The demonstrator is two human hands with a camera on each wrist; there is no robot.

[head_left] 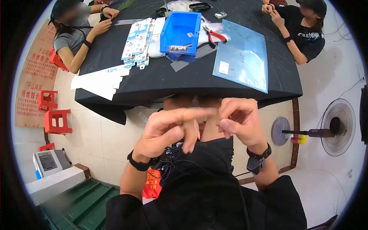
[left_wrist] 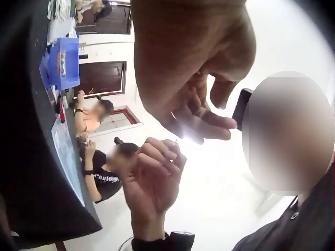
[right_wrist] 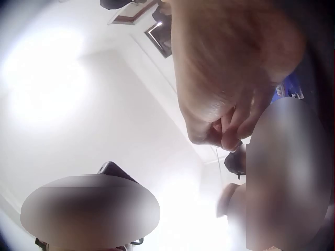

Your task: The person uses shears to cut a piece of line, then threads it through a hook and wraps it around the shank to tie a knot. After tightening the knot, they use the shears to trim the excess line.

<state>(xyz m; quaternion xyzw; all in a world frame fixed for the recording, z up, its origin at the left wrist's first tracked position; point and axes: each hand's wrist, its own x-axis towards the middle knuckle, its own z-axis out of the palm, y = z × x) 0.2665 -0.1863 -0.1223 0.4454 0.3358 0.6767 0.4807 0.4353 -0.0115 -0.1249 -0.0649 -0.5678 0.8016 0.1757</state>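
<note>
My right hand (head_left: 242, 119) is raised over my lap, thumb and index fingertip pinched together with the other fingers curled. A tiny tip of a thin strand (left_wrist: 176, 140) shows at those fingertips in the left wrist view; most of it is hidden or too fine to see. Facing it, my left hand (head_left: 163, 128) points its index finger, blurred, toward the right fingertips. A ring (head_left: 182, 115) is on one of its fingers. Its thumb stands apart and the other fingers bend loosely downward, with nothing visible between them.
On the black-covered table (head_left: 161, 82) ahead lie a blue bin (head_left: 180, 32), red-handled pliers (head_left: 214, 36), a blue plastic folder (head_left: 243, 57), printed cards (head_left: 136, 40) and white paper sheets (head_left: 99, 82). People sit at both far sides. A fan (head_left: 337, 126) stands at right, red stools (head_left: 57, 122) at left.
</note>
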